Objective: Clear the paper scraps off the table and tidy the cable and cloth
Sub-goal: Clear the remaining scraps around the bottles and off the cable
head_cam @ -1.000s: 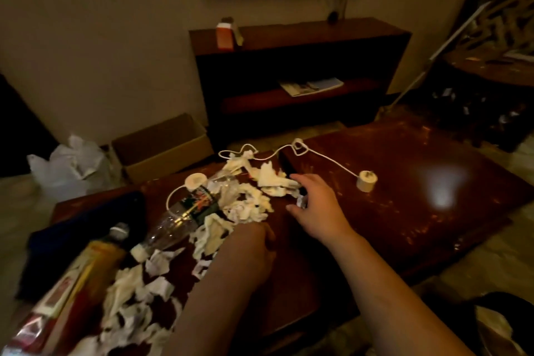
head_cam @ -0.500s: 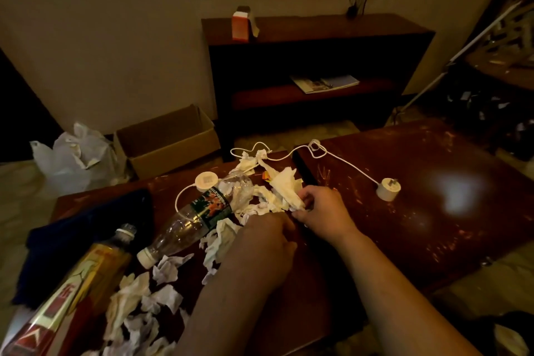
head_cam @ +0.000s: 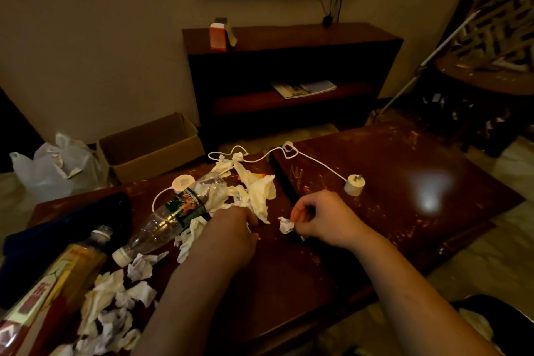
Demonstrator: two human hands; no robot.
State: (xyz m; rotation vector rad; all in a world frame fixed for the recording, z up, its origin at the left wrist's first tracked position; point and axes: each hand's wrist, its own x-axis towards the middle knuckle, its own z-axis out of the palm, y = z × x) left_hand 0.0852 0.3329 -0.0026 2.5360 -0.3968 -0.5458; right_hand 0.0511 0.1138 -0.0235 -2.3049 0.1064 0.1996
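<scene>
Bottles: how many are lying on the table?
2. A clear plastic bottle lies on its side among the paper scraps, left of the left hand. A yellow-labelled bottle lies at the lower left edge, partly cut off.

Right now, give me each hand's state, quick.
Left hand: closed on a bunch of paper scraps.
Right hand: pinching a small crumpled scrap.

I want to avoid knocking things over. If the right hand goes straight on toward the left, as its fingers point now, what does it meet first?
Probably the left hand and the crumpled paper it is gathering. The right hand already pinches a small paper scrap, and only bare table lies between, though depth is unclear.
</scene>
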